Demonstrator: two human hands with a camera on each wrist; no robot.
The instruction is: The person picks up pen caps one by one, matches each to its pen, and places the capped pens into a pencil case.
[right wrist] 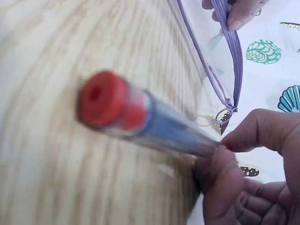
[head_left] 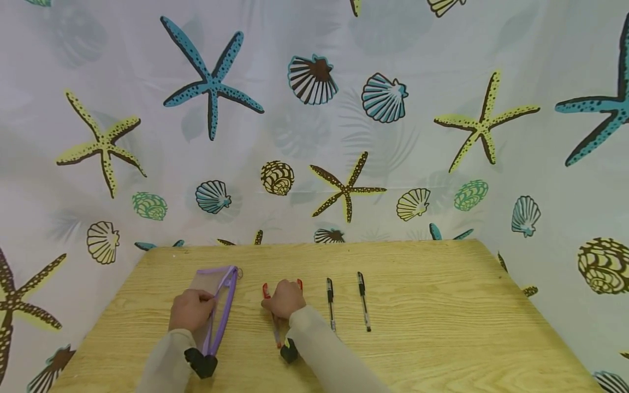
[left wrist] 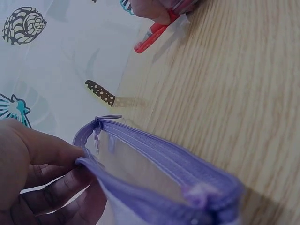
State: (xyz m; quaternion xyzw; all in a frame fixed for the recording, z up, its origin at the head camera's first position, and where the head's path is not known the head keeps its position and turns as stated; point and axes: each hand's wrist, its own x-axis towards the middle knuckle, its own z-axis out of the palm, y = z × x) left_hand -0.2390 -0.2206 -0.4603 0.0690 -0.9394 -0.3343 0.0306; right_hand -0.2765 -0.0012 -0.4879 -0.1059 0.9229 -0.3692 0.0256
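Observation:
My left hand [head_left: 191, 310] pinches one edge of a purple-trimmed zip pouch [head_left: 227, 311], whose zipper stands open. In the left wrist view the pouch's mouth [left wrist: 173, 154] gapes, showing pale see-through material inside. To its right, my right hand [head_left: 285, 299] pinches a red gel pen [head_left: 276, 330] between thumb and finger. The right wrist view shows this pen's red end plug [right wrist: 105, 98] and clear barrel close to the camera. Behind the right hand a second red cap [head_left: 300, 284] shows; the rest of that pen is hidden.
Two black-capped gel pens [head_left: 331, 303] [head_left: 364, 301] lie on the wooden table [head_left: 442, 316] right of my right hand. A white curtain [head_left: 314, 136] with starfish and shells hangs behind and along both sides. Black wrist mounts [head_left: 201, 363] sit below each hand.

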